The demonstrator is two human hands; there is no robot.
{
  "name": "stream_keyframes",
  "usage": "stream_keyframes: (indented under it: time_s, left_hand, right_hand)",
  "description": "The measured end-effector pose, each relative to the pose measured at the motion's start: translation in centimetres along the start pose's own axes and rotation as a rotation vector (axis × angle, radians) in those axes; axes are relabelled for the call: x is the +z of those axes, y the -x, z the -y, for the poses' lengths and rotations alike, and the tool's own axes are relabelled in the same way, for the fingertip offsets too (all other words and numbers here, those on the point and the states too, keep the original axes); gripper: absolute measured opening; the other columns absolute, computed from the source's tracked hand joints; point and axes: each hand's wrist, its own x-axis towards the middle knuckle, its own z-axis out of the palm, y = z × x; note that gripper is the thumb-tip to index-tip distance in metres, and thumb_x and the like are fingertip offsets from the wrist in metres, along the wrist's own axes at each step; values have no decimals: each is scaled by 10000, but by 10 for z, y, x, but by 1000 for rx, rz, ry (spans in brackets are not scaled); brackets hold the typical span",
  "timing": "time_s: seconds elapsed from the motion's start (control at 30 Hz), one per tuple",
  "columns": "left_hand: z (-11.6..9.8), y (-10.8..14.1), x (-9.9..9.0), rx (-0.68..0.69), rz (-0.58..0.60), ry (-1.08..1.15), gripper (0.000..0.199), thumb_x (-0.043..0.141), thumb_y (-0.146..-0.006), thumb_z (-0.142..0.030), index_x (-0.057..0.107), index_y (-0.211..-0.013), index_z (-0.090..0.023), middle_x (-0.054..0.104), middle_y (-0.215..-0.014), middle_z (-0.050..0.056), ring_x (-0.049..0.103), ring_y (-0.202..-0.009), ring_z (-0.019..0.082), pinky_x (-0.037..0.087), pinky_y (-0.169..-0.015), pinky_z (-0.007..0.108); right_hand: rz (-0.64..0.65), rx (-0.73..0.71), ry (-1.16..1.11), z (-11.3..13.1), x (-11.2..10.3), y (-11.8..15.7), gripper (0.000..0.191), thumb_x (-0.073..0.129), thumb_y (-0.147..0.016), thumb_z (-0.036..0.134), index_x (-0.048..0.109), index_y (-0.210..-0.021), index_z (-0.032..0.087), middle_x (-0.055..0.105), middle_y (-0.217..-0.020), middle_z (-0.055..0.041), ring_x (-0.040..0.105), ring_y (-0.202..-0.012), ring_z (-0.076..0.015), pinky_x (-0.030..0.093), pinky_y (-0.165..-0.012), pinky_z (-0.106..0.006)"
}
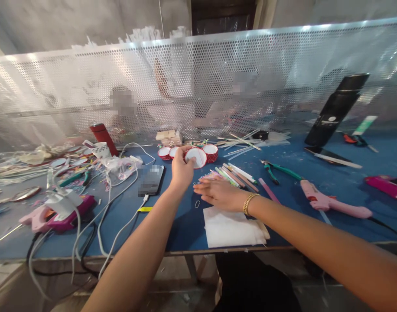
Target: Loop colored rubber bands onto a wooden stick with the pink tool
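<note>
My left hand (183, 167) grips a small round red-rimmed container with a white face (196, 158), tilted toward me. Beside it stand several like containers with red sides and white tops (210, 150). Palm down over the table, my right hand (219, 193) has its fingers stretched out, with a gold bracelet at the wrist. Small coloured clips lie partly hidden under its fingers, and one pale paper clip (197, 203) rests just in front. Behind the right hand is a bundle of coloured sticks (235, 174). A folded white cloth or tissue (229, 229) lies below the wrist.
To the right are green-handled pliers (271, 171), a pink glue gun (331, 201) and a tall black flask (335, 110). On the left lie a phone (152, 180), tangled white cables, a power strip (71, 216) and a red bottle (104, 138). A perforated metal screen (211, 86) closes the back.
</note>
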Motion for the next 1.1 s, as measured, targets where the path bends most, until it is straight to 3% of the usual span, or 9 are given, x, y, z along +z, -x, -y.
stream_keyframes:
  time_s: [0.17, 0.33, 0.4, 0.5, 0.63, 0.73, 0.83, 1.0, 1.1]
  left_hand:
    - [-1, 1, 1, -12, 12, 12, 369, 605, -726, -94, 597, -1083, -186, 672, -1013, 57, 628, -899, 190, 508, -844, 337]
    - [1, -1, 0, -34, 9, -14, 369, 611, -720, -112, 599, -1081, -185, 669, -999, 53, 620, -880, 188, 505, -836, 334]
    - [2, -2, -1, -33, 13, -7, 378, 613, -716, -114, 601, -1087, -183, 672, -1004, 53, 623, -884, 187, 503, -842, 333]
    - [3, -3, -1, -32, 19, 9, 393, 617, -714, -118, 602, -1102, -177, 680, -1021, 65, 631, -903, 195, 501, -848, 340]
    - [1, -2, -1, -45, 33, 20, 394, 627, -697, -116, 607, -1086, -172, 684, -1021, 68, 634, -900, 199, 497, -846, 342]
    - [-3, 1, 1, -120, 45, 51, 386, 627, -673, -102, 613, -1050, -180, 685, -976, 50, 638, -872, 188, 503, -827, 329]
    - [-5, 5, 4, -235, 73, 124, 397, 630, -670, -106, 594, -1056, -189, 677, -923, 35, 636, -815, 175, 515, -762, 314]
    - [-3, 8, 8, -368, 95, 191, 421, 655, -644, -119, 576, -1053, -180, 667, -888, 25, 616, -751, 156, 515, -698, 299]
    - [2, 7, 9, -382, 93, 204, 415, 676, -627, -123, 593, -1030, -177, 676, -906, 29, 617, -758, 153, 523, -697, 295]
  right_hand:
    - [7, -73, -46, -3, -3, 14, 398, 435, -1014, 251, 609, -1368, 303, 548, -1481, -26, 366, -1467, -244, 212, -1211, -539]
    - [-171, -103, -15, -3, -11, 17, 440, 485, -921, 74, 726, -1200, 316, 641, -1378, -5, 468, -1373, -225, 283, -1182, -516]
    - [-96, -139, -27, -1, -14, 16, 501, 490, -851, 0, 764, -1109, 332, 685, -1313, 23, 499, -1333, -220, 311, -1160, -510]
    - [-73, -66, 28, -1, -17, 16, 489, 525, -802, -9, 779, -1062, 318, 700, -1286, 18, 516, -1314, -254, 314, -1135, -545]
    - [-259, 27, 38, -6, -29, 17, 402, 509, -848, 66, 782, -1055, 277, 736, -1209, -7, 627, -1166, -224, 425, -1058, -421]
    - [-143, 243, 27, -11, -42, 18, 328, 526, -834, 94, 803, -903, 256, 780, -1035, -37, 701, -990, -232, 502, -908, -361]
    - [16, 420, 105, -15, -56, 17, 265, 551, -838, 134, 801, -844, 223, 773, -1009, -108, 710, -947, -286, 510, -809, -380]
    - [-207, 398, 8, -24, -76, 12, 296, 512, -863, 165, 790, -945, 224, 763, -1089, -91, 706, -979, -265, 516, -802, -348]
    - [-215, 341, -218, -33, -82, 9, 260, 534, -861, 177, 769, -963, 220, 781, -994, -48, 723, -859, -198, 524, -737, -284]
